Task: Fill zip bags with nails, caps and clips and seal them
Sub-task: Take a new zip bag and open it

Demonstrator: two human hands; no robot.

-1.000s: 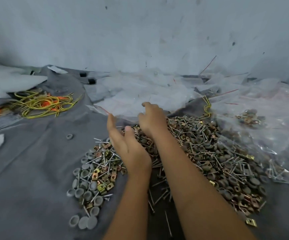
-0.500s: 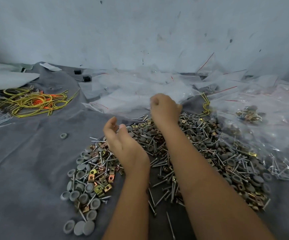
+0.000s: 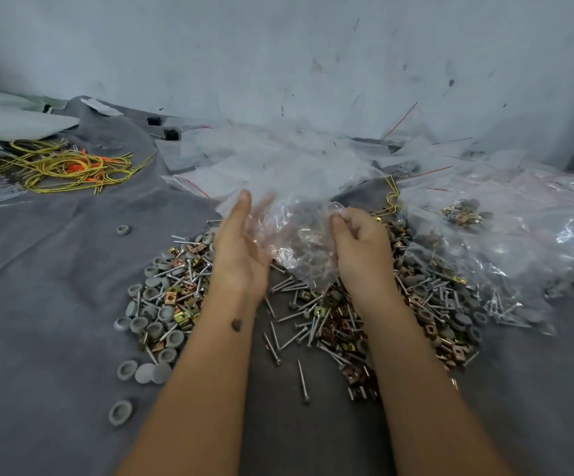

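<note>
Above the nails (image 3: 299,317), left hand (image 3: 240,245) flat, right hand (image 3: 357,242) pinching bag (image 3: 295,242)

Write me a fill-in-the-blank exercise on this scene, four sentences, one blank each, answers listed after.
1. The right hand pinches a clear zip ____ above the hardware pile.
2. The left hand is ____, its fingers straight beside the zip bag.
3. The loose round caps on the cloth are ____ in colour.
4. The tangle of yellow and orange wire lies to the ____ of both hands.

Answers: bag; open; grey; left
</note>
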